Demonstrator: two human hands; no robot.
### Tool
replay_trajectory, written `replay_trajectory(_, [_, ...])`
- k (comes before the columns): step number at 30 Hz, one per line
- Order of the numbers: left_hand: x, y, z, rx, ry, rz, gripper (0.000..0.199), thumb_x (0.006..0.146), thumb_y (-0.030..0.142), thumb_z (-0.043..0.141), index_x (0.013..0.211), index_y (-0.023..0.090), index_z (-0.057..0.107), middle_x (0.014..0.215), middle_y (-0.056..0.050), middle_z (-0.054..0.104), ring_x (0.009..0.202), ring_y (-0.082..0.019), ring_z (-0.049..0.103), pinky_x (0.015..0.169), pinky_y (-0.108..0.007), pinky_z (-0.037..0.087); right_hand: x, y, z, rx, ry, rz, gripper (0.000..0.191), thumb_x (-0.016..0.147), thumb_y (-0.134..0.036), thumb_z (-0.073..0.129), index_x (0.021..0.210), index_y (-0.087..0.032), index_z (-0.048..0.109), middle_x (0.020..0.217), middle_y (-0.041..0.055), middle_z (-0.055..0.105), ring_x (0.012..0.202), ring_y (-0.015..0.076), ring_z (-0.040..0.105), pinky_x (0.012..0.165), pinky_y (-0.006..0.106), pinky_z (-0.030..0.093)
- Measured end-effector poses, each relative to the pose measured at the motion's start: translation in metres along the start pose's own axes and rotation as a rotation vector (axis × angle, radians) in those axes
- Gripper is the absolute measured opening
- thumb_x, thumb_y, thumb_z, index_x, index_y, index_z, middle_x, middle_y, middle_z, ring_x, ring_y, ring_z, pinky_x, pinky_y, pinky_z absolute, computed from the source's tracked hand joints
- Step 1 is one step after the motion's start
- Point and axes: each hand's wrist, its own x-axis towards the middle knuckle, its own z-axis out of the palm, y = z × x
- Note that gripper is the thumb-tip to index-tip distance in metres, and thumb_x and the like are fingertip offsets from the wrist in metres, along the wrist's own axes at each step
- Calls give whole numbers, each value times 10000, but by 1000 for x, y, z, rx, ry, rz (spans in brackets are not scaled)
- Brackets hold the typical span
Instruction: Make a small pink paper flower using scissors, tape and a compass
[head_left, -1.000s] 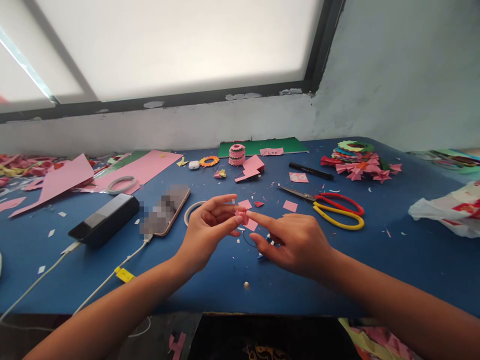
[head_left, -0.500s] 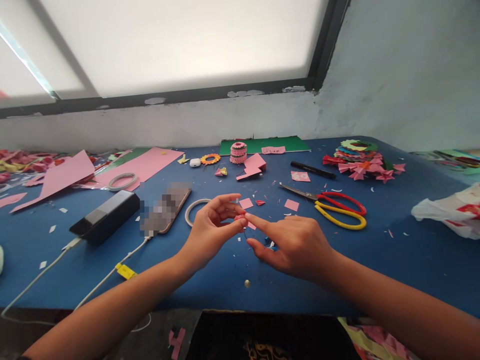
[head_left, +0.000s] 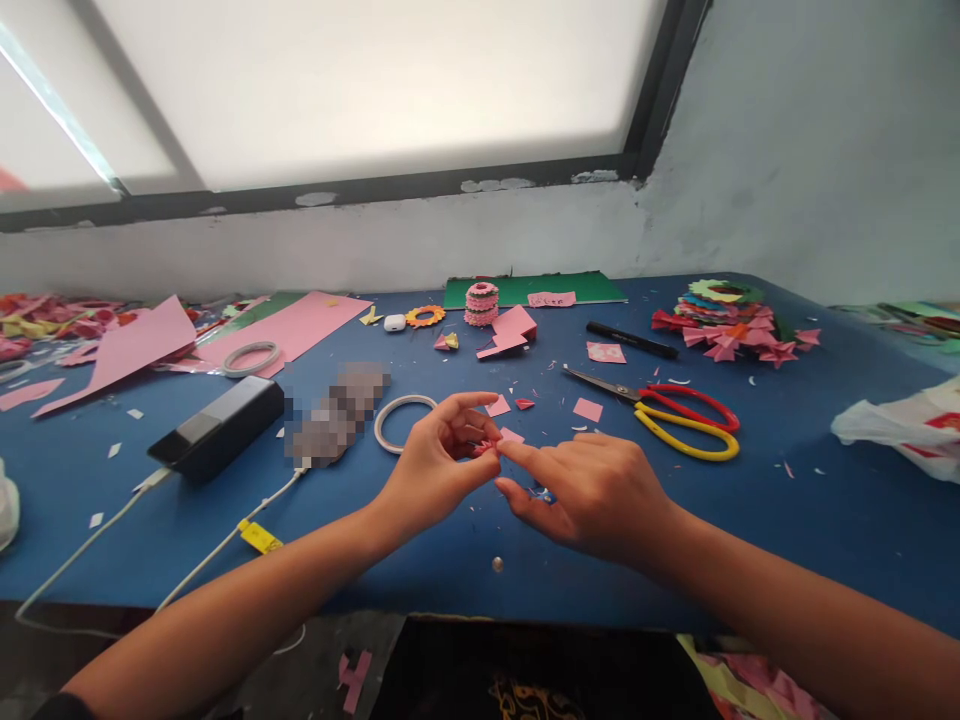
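Observation:
My left hand (head_left: 439, 452) pinches a small folded pink paper piece (head_left: 484, 449) between thumb and fingers, above the middle of the blue table. Fingers hide most of that piece. From the right, the index finger of my right hand (head_left: 585, 485) is stretched out with its tip against the paper's edge. The right thumb stays apart below, and the other right fingers are curled. Just beyond the hands lie small pink paper squares (head_left: 588, 409) and a small folded red piece (head_left: 524, 404). A ring of tape (head_left: 384, 425) is partly behind my left hand.
Red-and-yellow-handled scissors (head_left: 686, 422) and a black pen (head_left: 631, 339) lie to the right. A stack of folded paper (head_left: 731, 325) stands behind them. At left are a black power bank (head_left: 217, 428), a blurred phone (head_left: 341, 415) and cables. A pink ringed paper stack (head_left: 481, 304) stands at the back.
The pink paper piece has turned or tipped slightly within my left fingers. My right index fingertip has stayed at it, shifting a little. The whole view has moved slightly.

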Motion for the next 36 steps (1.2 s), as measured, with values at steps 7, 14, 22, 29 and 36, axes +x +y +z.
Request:
replay_trajectory(7, [-1,-1,1,16,-19,5,453,674,52,628,1108,139,532,779,14,602,693,-94,579,641,-203,482,2,1,1,16,-9,0,331,856,-335,514,1032,-100,667,489,-24,613,401,123,519,498,276,341])
replay_trajectory(14, [-3,0,1,57,-18,23,412,688,95,649,1084,150,552,768,13,599,704,-104,575,646,-215,474,1,7,3,249,-150,317,333,867,-389,485,1025,-154,661,468,-41,562,387,115,508,445,245,291])
replay_trajectory(22, [-3,2,1,13,-14,26,378,702,94,642,1065,140,550,737,25,585,672,-81,547,648,-199,464,2,10,5,396,-287,457,277,857,-380,486,951,-201,676,479,-51,531,416,106,482,471,228,294])
replay_trajectory(29, [-3,2,-1,17,-8,19,354,710,99,632,1053,137,552,729,26,590,657,-75,543,626,-195,452,2,9,5,458,-222,457,247,844,-341,508,897,-179,687,456,-57,499,398,88,453,465,217,308])
replay_trajectory(36, [-5,3,1,22,-72,12,401,701,76,615,1092,136,557,715,24,585,636,-82,529,586,-200,438,3,15,5,517,-62,518,213,825,-280,556,970,-167,663,508,-58,523,400,69,430,444,186,334])
